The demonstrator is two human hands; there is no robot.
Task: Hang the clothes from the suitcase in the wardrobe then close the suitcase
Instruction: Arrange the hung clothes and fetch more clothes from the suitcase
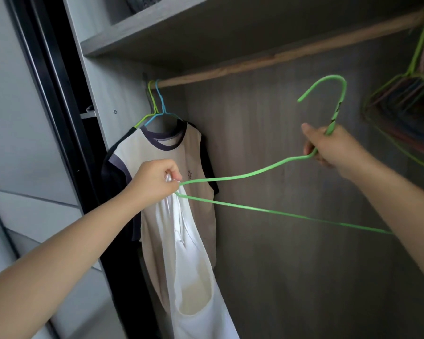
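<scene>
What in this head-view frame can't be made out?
- Suitcase: outside the head view, so its state is unknown.
- White garment: its bottom is cut off by the lower edge; its type is unclear.
- Green hanger: its right end is hidden behind the right forearm.
- Spare hangers: blurred at the right edge, uncountable.

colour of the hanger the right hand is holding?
Light green hanger, gripped just below its hook by the right hand. Head view, the only one, shows it clearly.
</scene>
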